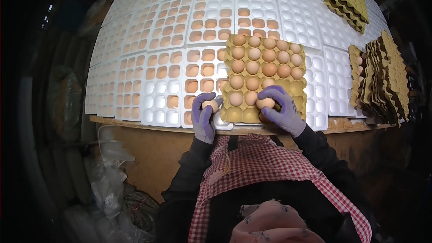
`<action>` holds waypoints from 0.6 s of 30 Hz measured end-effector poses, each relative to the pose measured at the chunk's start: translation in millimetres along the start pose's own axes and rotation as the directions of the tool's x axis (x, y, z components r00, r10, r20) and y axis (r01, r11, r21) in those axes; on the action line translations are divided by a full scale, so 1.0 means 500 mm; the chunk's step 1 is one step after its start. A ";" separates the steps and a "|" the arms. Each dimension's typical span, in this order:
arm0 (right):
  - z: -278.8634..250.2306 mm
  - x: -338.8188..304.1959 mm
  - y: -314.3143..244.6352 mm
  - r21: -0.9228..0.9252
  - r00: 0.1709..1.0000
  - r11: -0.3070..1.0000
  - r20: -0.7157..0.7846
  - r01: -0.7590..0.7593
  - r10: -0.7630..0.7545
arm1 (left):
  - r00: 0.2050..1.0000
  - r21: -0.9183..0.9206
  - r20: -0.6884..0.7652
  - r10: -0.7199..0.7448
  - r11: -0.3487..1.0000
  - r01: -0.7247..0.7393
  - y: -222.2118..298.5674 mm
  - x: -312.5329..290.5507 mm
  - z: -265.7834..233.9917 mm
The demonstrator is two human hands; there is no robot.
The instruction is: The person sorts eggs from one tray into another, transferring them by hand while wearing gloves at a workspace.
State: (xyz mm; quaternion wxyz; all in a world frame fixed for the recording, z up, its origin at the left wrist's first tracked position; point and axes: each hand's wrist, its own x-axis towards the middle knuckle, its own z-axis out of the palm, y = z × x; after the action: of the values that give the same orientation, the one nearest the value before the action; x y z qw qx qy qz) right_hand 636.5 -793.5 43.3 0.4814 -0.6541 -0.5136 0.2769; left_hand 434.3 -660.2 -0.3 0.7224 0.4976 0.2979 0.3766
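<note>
In the head view, your left grip [204, 120] pinches one egg [209, 105] over the foam box [223, 125], beside the tray [247, 116]; your right grip [286, 111] pinches another egg [265, 103] above the tray's near part. Each egg should be light, stiff, smooth and easily cracked: hold its broad sides lightly between opposed, gloved fingertips, never squeezing.

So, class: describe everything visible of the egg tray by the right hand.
The yellowish egg tray looks like moulded pulp, with peaks between its cups. It lies flat over white foam trays. Brown eggs fill its three back rows; the visible front cups are empty. The right hand, gripping another egg, covers part; contact is unclear.
</note>
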 end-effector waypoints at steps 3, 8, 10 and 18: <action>-0.002 0.047 0.004 -0.245 0.999 0.969 0.019 0.043 -0.039 | 0.872 0.739 0.470 0.136 0.479 -0.473 0.029 0.049 0.034; 0.068 0.054 0.015 -0.868 0.976 0.458 0.219 0.191 0.008 | 0.800 0.808 0.587 -0.124 0.158 -0.568 0.017 0.083 0.054; 0.026 0.052 0.013 -0.787 0.976 0.591 0.219 0.177 -0.002 | 0.845 0.774 0.510 -0.160 0.515 -0.369 0.036 0.094 0.046; -0.079 0.048 0.045 0.592 0.938 0.746 0.050 -0.305 0.344 | 0.908 0.853 0.417 -0.038 -0.329 -0.405 0.002 0.127 0.092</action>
State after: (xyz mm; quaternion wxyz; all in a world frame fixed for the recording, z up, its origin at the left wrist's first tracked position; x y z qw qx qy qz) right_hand 687.3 -784.8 40.9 0.6208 -0.5590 -0.2649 0.4816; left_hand 505.5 -629.4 12.3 -0.0115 0.9577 0.2868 0.0227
